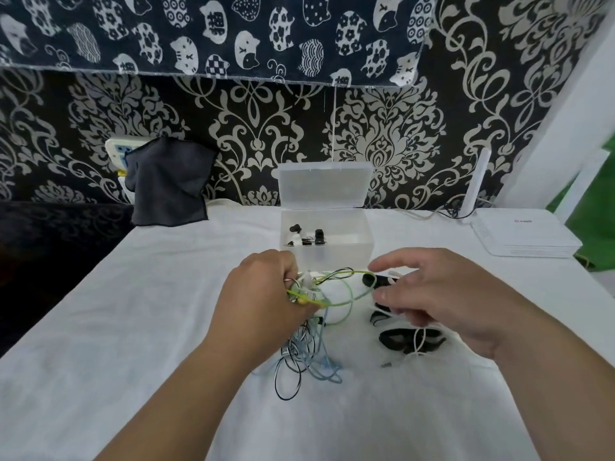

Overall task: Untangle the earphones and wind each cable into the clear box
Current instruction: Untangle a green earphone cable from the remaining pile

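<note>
Where left hand [263, 294] grips tangle [307, 356], clear box [336, 259] wall just behind.

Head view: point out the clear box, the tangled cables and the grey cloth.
clear box [347, 256], head view, on its front wall.
tangled cables [301, 349], head view, on the dense middle of the bundle.
grey cloth [169, 191], head view, on the middle of the cloth.
</note>
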